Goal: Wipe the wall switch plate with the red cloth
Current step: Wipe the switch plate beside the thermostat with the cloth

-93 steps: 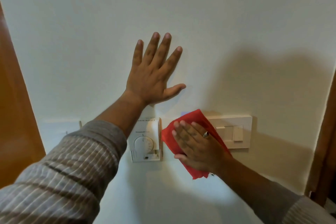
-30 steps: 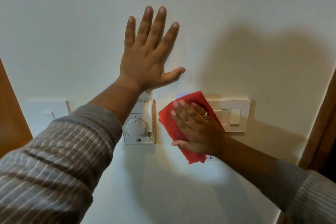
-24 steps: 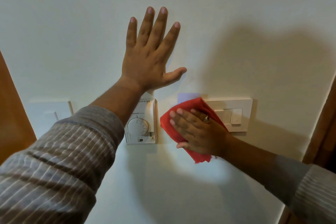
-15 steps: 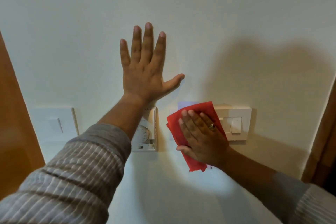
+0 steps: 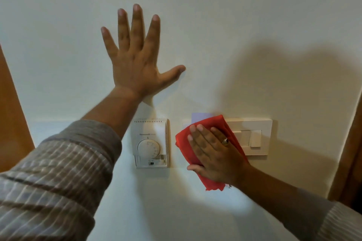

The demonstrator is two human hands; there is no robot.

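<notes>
A cream wall switch plate (image 5: 260, 125) is mounted on the wall at the right, with its rocker switches showing on its right half. The red cloth (image 5: 211, 125) lies flat over the plate's left half. My right hand (image 5: 213, 154) presses on the cloth with fingers together and a ring on one finger. My left hand (image 5: 135, 60) rests flat on the bare wall above and to the left, fingers spread, holding nothing.
A white dial thermostat (image 5: 150, 143) sits on the wall just left of the cloth. A wooden door frame (image 5: 11, 115) runs along the left edge, and another brown edge (image 5: 352, 143) borders the right.
My right hand and the red cloth have stayed on the left half of the plate, shifting slightly. My left hand has spread its fingers wider on the wall. The view has shifted a little.
</notes>
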